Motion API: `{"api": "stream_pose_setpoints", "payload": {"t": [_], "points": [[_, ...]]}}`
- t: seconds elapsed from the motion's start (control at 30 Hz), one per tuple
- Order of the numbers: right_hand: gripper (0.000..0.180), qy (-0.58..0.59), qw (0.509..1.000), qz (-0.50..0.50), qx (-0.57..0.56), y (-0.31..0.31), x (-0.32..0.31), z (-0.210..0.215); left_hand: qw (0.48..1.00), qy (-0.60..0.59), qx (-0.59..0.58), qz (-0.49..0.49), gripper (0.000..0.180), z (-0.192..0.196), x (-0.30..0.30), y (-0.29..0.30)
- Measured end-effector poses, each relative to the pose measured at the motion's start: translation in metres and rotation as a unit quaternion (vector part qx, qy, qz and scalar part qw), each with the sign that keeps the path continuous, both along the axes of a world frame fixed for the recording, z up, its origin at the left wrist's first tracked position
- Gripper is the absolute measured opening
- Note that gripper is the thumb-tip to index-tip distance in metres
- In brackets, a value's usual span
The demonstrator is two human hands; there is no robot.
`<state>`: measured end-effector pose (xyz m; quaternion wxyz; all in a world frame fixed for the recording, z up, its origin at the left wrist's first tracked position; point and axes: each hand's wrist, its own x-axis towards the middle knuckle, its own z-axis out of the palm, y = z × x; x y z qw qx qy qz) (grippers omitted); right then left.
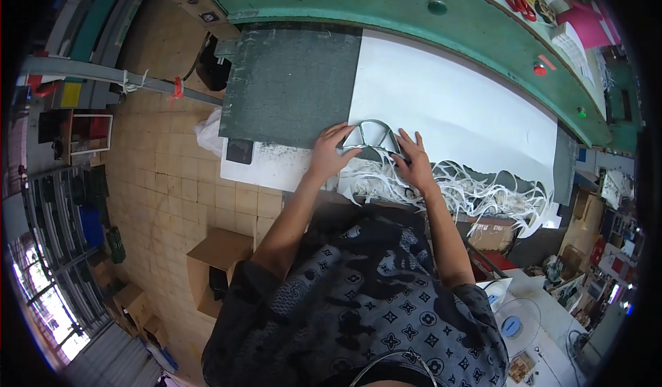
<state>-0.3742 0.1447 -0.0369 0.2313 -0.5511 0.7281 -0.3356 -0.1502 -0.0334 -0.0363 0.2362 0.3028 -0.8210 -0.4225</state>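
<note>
I see my own short-sleeved shirt [358,304], dark grey to black with a pale repeating print of small stars, diamonds and flower shapes. Both forearms are bare below the sleeves, and my left hand [329,151] and right hand [416,161] wear no gloves.

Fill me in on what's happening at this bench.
A person presses both hands on a metal cutting die lying at the near edge of a white sheet. The left hand steadies its left side, the right hand its right. White offcut scrap with cut-out holes trails off to the right.
</note>
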Motion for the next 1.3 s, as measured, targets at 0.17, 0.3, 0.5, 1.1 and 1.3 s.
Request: {"api": "stream_pose_setpoints", "payload": {"t": [0.17, 0.3, 0.5, 1.1, 1.3], "points": [[0.049, -0.023, 0.999, -0.016, -0.016, 0.004, 0.002, -0.007, 1.0, 0.008, -0.027, 0.004, 0.052, -0.006, 0.011, 0.001], [0.049, -0.032, 0.999, -0.028, -0.021, 0.004, 0.003, -0.009, 0.999, -0.008, -0.042, 0.013, 0.049, -0.008, 0.007, 0.006], [0.049, -0.016, 0.999, -0.028, -0.029, 0.005, 0.003, -0.008, 1.0, -0.002, -0.023, 0.008, 0.048, -0.008, 0.01, 0.003], [0.051, -0.004, 0.999, -0.04, -0.034, 0.009, 0.007, -0.015, 0.999, -0.003, -0.017, -0.037, 0.041, -0.007, 0.016, -0.003], [0.051, 0.005, 0.999, -0.039, -0.035, 0.01, 0.008, -0.016, 0.999, -0.019, -0.025, -0.034, 0.042, -0.008, 0.016, -0.002]]}}
